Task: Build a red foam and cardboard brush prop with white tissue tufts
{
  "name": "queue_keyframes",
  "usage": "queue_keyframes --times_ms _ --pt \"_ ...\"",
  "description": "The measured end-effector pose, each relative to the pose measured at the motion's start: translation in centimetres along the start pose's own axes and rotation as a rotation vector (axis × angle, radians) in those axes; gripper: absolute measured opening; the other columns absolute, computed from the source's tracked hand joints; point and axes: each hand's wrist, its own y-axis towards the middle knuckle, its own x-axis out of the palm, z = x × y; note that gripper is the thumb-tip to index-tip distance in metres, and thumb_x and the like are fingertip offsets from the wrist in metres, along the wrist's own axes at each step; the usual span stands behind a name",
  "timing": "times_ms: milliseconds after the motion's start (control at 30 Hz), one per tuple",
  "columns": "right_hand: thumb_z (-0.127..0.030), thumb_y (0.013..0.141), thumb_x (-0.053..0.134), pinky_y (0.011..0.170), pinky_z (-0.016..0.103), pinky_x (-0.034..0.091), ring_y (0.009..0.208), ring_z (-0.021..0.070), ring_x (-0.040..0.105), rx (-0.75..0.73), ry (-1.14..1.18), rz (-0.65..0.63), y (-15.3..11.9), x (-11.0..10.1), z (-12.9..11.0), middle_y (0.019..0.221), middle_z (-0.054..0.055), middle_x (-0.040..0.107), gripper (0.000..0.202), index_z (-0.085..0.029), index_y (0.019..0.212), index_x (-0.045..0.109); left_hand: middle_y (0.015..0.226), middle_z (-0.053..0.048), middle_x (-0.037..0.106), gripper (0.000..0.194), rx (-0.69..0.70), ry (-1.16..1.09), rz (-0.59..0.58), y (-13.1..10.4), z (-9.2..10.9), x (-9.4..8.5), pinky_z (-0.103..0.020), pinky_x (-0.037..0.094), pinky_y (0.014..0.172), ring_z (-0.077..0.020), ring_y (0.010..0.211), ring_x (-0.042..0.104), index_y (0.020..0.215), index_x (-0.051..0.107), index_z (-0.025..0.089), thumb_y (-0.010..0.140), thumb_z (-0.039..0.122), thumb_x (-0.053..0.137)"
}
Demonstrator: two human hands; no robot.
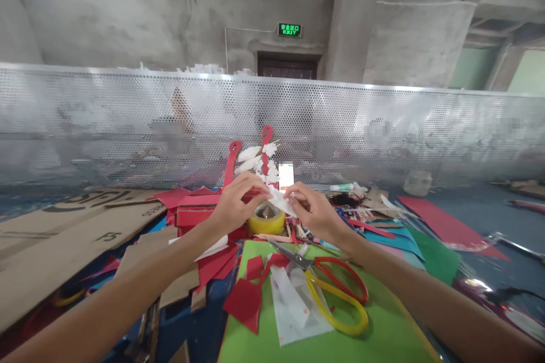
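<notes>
Between both hands, held up over the table, is a piece of white tissue paper point(281, 201). My left hand point(238, 199) pinches its left end with thumb and fingers. On the right end, my right hand point(315, 210) closes with its fingertips. Just behind and below the hands stands a roll of yellow tape point(266, 222). Scissors point(338, 300) with one red and one yellow handle lie on a green sheet point(251, 346), across white paper scraps point(285, 332). Red paper pieces point(244, 303) lie to their left.
Red cut-outs with white paper flowers point(255, 161) rise near the perforated metal screen point(128, 125). A lit phone point(286, 174) leans behind my hands. Cardboard point(85, 238) covers the left side; a red sheet point(451, 221) and a clear jar point(418, 182) are at right.
</notes>
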Motion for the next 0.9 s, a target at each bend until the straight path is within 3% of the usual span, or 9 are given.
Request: queue_keyframes --times_ms 67,133,233,333,467,567,767,900 --pt "-0.030 0.098 0.045 0.054 0.024 0.039 0.054 0.0143 0.059 0.021 0.031 -0.007 -0.1 0.0 -0.2 0.067 -0.005 0.056 0.008 -0.026 0.104 0.048 0.091 -0.004 0.069 0.003 0.150 0.036 0.013 0.0 -0.2 -0.2 -0.029 0.051 0.085 -0.0151 0.089 0.064 0.090 0.070 0.019 0.090 0.022 0.068" --pt "-0.030 0.098 0.045 0.052 0.023 0.037 0.052 0.0138 0.057 0.037 0.036 -0.007 -0.1 0.1 -0.4 0.068 -0.005 0.059 0.011 -0.026 0.107 0.043 0.094 -0.004 0.071 0.009 0.259 0.046 -0.002 -0.1 -0.6 -0.4 -0.031 0.051 0.087 -0.0155 0.092 0.064 0.097 0.072 0.021 0.089 0.019 0.069" --pt "-0.030 0.098 0.044 0.050 0.023 0.032 0.048 0.0126 0.049 0.001 -0.003 0.016 -0.3 0.3 -0.5 0.063 -0.008 0.054 0.012 -0.026 0.108 0.038 0.102 -0.004 0.073 0.018 0.339 0.035 -0.092 -0.2 -1.0 -0.6 -0.034 0.052 0.090 -0.0169 0.099 0.065 0.106 0.072 0.024 0.090 0.017 0.067" --pt "-0.025 0.098 0.042 0.052 0.024 0.029 0.049 0.0116 0.044 -0.077 -0.092 0.016 -0.4 0.2 -0.4 0.060 -0.008 0.048 0.000 -0.025 0.098 0.042 0.106 -0.005 0.073 0.021 0.308 0.008 -0.133 -0.3 -1.1 -0.5 -0.032 0.054 0.090 -0.0162 0.101 0.065 0.110 0.072 0.023 0.092 0.014 0.064" --pt "-0.013 0.095 0.041 0.059 0.023 0.033 0.055 0.0113 0.049 -0.180 -0.222 -0.075 -0.2 -0.2 0.1 0.064 -0.004 0.053 0.017 -0.022 0.089 0.054 0.105 -0.006 0.072 0.021 0.202 -0.028 -0.152 -0.2 -0.8 -0.3 -0.027 0.056 0.089 -0.0142 0.099 0.066 0.110 0.073 0.021 0.094 0.017 0.062" --pt "-0.010 0.093 0.040 0.062 0.023 0.036 0.058 0.0126 0.052 -0.192 -0.239 -0.082 -0.1 -0.4 0.5 0.065 -0.003 0.057 0.026 -0.023 0.101 0.061 0.105 -0.006 0.072 0.020 0.170 -0.043 -0.186 -0.1 -0.7 -0.2 -0.028 0.056 0.091 -0.0146 0.100 0.066 0.110 0.073 0.020 0.095 0.019 0.059" --pt "-0.024 0.099 0.042 0.063 0.025 0.041 0.062 0.0159 0.060 -0.110 -0.191 -0.036 0.2 -0.3 0.7 0.073 0.000 0.065 0.032 -0.025 0.124 0.062 0.106 -0.007 0.071 0.021 0.168 -0.025 -0.188 -0.2 -1.2 -0.3 -0.028 0.056 0.091 -0.0151 0.099 0.067 0.113 0.072 0.021 0.094 0.022 0.062" --pt "-0.031 0.100 0.043 0.059 0.025 0.040 0.062 0.0158 0.061 -0.093 -0.168 -0.036 0.2 -0.5 0.1 0.077 0.001 0.068 0.032 -0.025 0.126 0.062 0.112 -0.008 0.068 0.027 0.215 -0.010 -0.178 -0.3 -1.5 -0.6 -0.029 0.056 0.093 -0.0160 0.104 0.066 0.119 0.070 0.024 0.093 0.025 0.064"
